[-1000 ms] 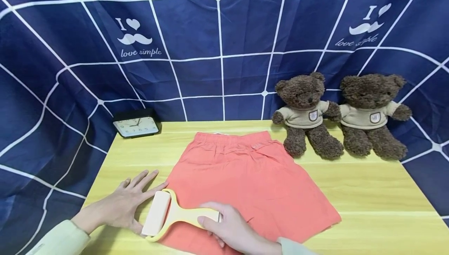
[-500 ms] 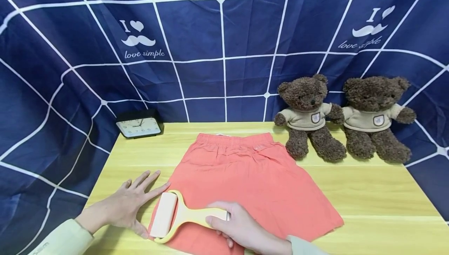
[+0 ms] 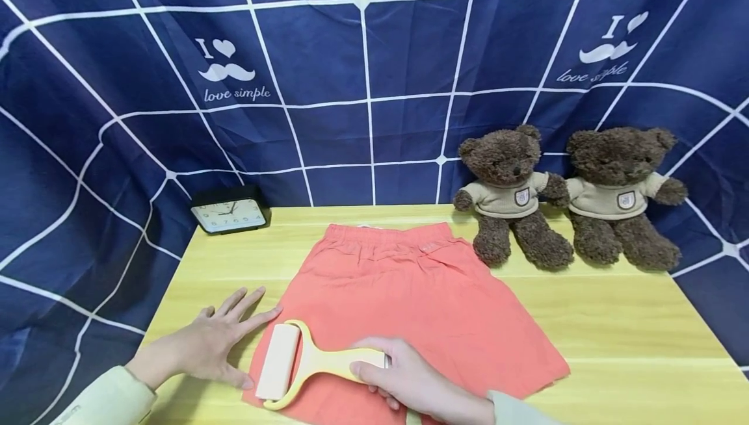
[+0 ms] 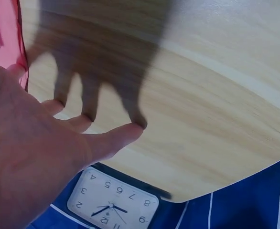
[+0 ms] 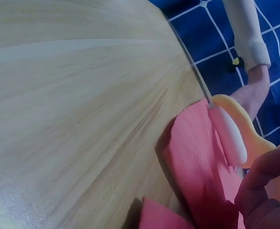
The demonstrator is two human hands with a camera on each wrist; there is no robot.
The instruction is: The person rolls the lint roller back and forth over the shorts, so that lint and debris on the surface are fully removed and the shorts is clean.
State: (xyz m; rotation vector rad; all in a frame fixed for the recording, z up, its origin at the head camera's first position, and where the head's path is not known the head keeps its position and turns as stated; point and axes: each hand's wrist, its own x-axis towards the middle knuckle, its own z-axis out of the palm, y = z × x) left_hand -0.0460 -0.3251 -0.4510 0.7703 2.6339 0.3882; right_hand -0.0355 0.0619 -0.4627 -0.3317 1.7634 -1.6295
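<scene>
Coral-red shorts (image 3: 404,308) lie flat on the wooden table, waistband toward the back. My right hand (image 3: 418,376) grips the yellow handle of a lint roller (image 3: 324,361). Its white roll (image 3: 277,361) lies on the left leg of the shorts, near the side edge. Fingers spread, my left hand (image 3: 213,344) rests at that left edge, with thumb and index fingertip at the fabric. In the left wrist view, the left hand (image 4: 39,143) shows its fingertips down on the wood. The right wrist view shows the lint roller (image 5: 247,131) over the leg's hem.
A black-framed clock (image 3: 231,210) stands at the table's back left. Two brown teddy bears (image 3: 506,197) in beige sweaters sit at the back right. Dark blue cloth (image 3: 328,54) with white lines hangs behind and beside the wooden table (image 3: 632,340).
The lint roller has moved a short way right, from the left edge of the shorts onto the leg, in my right hand. My left hand stays nearly in place.
</scene>
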